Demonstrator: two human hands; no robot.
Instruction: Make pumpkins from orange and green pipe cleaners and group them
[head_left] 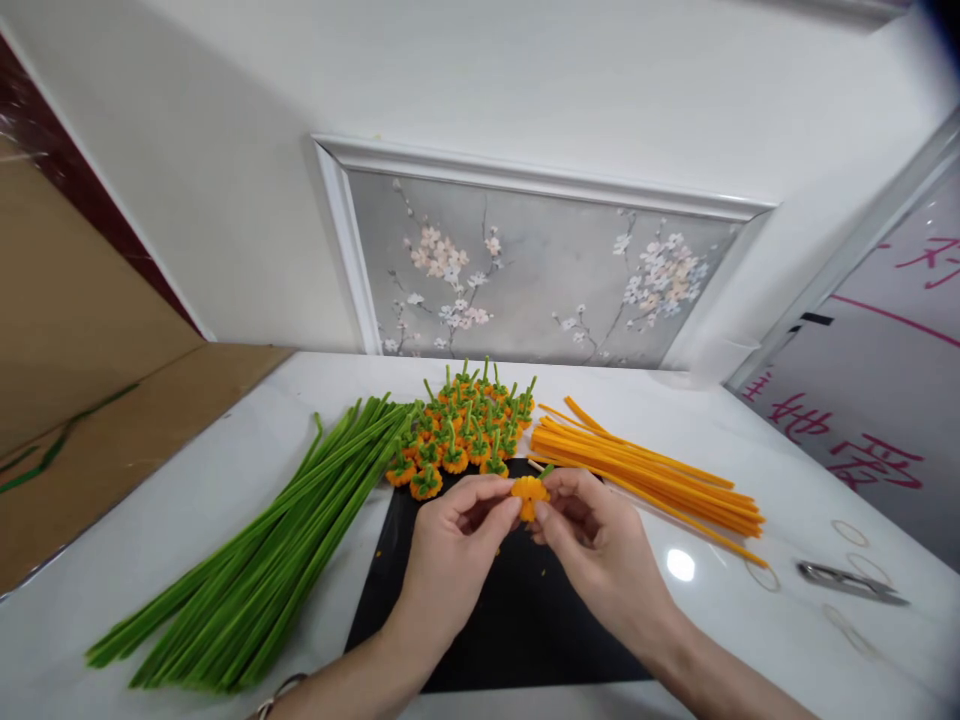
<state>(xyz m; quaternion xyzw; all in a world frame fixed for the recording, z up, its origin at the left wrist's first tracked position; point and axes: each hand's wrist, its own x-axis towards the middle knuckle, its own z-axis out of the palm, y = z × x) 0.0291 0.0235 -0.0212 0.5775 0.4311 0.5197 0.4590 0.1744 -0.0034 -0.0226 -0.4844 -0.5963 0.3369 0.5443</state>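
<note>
Above a black mat (525, 620), both hands meet at a small orange pipe-cleaner piece (529, 490) with a bit of green behind it. My left hand (457, 550) pinches its left side between thumb and forefinger. On the right side, my right hand (604, 545) grips it the same way, its other fingers curled. Just behind the hands stand many finished-looking orange pumpkin shapes (454, 455) with green leaves and upright green stems. Green pipe cleaners (277, 550) lie in a bundle to the left, and orange pipe cleaners (652, 470) lie to the right.
Small metal snips (851, 582) lie at the right on the white table (720, 620), among thin rubber bands (850, 533). A translucent cup (720, 360) stands at the back right. Cardboard (112, 430) borders the left side, and a wall with a framed floral panel (532, 280) rises behind.
</note>
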